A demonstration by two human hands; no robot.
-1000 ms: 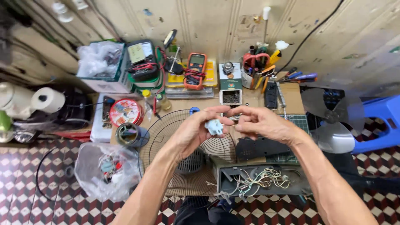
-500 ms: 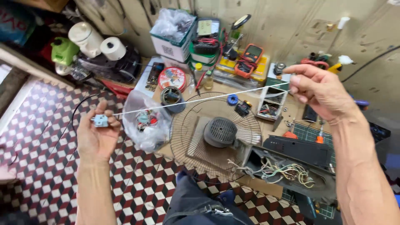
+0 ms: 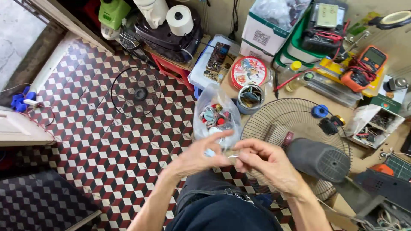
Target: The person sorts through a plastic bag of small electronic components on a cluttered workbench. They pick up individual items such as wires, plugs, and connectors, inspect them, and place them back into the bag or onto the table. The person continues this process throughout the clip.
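Carefully, I keep both my left hand [image 3: 198, 157] and right hand [image 3: 267, 164] pinched on the small blue part [image 3: 209, 152], steady above the plastic bag [image 3: 215, 119].

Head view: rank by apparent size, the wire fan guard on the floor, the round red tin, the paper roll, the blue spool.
1. Wire fan guard
2. Round red tin
3. Paper roll, though it sits farther from the camera, so its rank is unsure
4. Blue spool

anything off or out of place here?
Yes: a fan grille lies alone on the tiled floor, apart from the stripped fan on the mat. Both hands pinch a small pale part.
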